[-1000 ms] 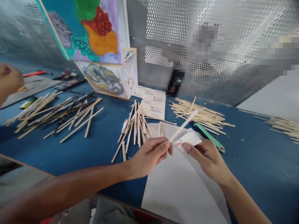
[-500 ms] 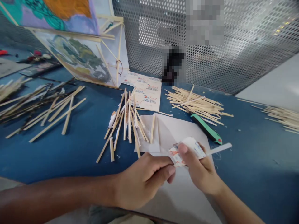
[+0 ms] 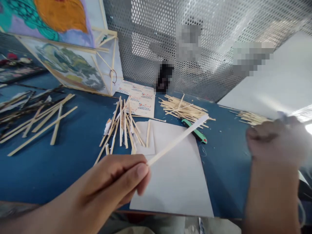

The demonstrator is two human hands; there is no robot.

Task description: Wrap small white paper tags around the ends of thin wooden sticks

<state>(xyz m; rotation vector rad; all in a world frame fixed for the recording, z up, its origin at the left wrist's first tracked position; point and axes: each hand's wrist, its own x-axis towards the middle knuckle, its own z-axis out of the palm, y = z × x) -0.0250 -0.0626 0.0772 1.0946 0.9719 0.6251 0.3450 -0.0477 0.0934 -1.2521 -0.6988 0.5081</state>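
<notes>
In my left hand point(image 3: 122, 180), closed at the lower middle, the thumb and fingers pinch the near end of a thin wooden stick point(image 3: 170, 145). The stick slants up to the right over a white paper sheet point(image 3: 175, 182), and its far end looks whitish. My right hand point(image 3: 275, 139) is raised at the right, apart from the stick, with its fingers curled. Motion smears it, and a pale patch shows at its top; what it holds I cannot make out. Just beyond the stick lies a green and black cutter knife point(image 3: 200, 136).
Wooden sticks lie in piles at the centre point(image 3: 125, 126), back point(image 3: 182, 107) and left point(image 3: 41, 125) of the blue table point(image 3: 80, 178). A printed abrasive sheet point(image 3: 142, 100) lies behind them. A stick-framed painted structure point(image 3: 73, 65) stands back left, before a perforated metal screen point(image 3: 136, 61).
My right hand has moved off the stick, up and to the right, with the abrasive piece no longer clearly visible. My left hand has shifted left, and the stick now shows along its length.
</notes>
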